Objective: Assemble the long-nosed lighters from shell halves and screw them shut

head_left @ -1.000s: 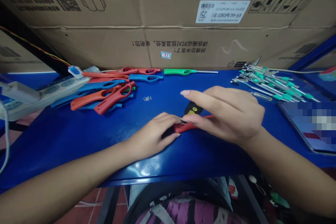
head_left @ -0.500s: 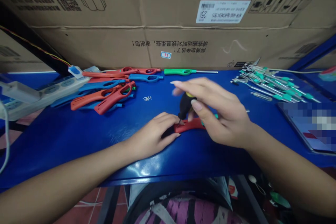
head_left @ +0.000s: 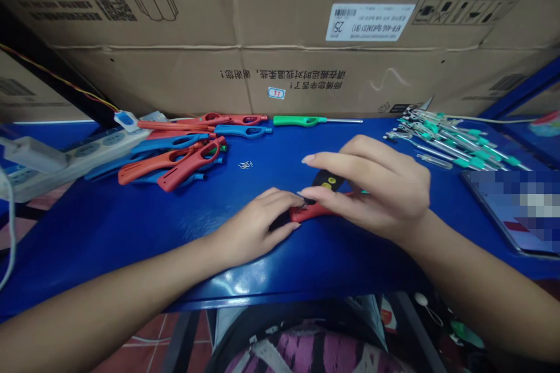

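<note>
A red lighter casing (head_left: 318, 210) lies on the blue tabletop in front of me. My left hand (head_left: 265, 218) is closed on its left end, thumb on the near side and fingers on the far side. My right hand (head_left: 378, 189) grips a small screwdriver (head_left: 327, 182) with a black and yellow handle. Its thin shaft slants down to the left end of the casing, near my left fingertips; the tip's exact contact is hard to see. My right hand covers the casing's right part. Several tiny pale pins or screws (head_left: 245, 165) lie loose beyond my left hand.
Red, orange and blue lighter casings (head_left: 188, 166) are heaped at the left, beside a white power strip (head_left: 109, 143). A green lighter (head_left: 300, 120) lies at the back. Metal rods with green parts (head_left: 464, 143) are piled right, near a tablet-like device (head_left: 516, 215). A cardboard box (head_left: 175, 64) stands behind.
My right hand has tipped the screwdriver, so its handle now leans lower and to the right. My left hand and the red casing have stayed in place.
</note>
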`<action>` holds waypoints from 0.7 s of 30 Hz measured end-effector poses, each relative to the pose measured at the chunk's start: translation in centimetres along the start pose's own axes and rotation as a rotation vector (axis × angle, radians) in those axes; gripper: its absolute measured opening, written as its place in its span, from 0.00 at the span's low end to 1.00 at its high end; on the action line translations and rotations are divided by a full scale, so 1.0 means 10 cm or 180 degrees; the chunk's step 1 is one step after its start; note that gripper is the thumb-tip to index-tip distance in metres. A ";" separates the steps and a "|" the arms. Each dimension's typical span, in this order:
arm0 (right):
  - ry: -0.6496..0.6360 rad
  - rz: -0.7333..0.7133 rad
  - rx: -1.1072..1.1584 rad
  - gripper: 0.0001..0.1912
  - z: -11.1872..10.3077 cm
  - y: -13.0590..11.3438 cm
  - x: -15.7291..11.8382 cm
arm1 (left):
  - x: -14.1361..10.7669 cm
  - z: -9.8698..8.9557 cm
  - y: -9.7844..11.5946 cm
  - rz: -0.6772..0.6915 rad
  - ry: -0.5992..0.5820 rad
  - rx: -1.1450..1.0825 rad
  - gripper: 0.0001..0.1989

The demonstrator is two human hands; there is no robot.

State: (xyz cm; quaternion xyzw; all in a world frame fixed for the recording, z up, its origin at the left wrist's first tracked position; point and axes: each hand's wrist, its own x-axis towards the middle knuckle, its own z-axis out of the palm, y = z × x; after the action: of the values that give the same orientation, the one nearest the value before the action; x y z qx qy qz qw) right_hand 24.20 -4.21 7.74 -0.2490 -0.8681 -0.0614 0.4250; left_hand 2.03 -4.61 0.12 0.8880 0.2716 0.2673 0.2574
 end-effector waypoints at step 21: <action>0.0069 -0.0045 -0.0015 0.15 0.04 -0.05 -0.02 | 0.01 -0.01 0.01 -0.0034 -0.0033 -0.0030 0.07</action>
State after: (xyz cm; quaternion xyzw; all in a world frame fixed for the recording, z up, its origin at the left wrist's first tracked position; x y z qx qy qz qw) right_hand 23.76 -4.58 7.33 -0.2432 -0.8650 -0.0693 0.4333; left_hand 2.09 -4.63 0.31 0.8867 0.2737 0.2626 0.2644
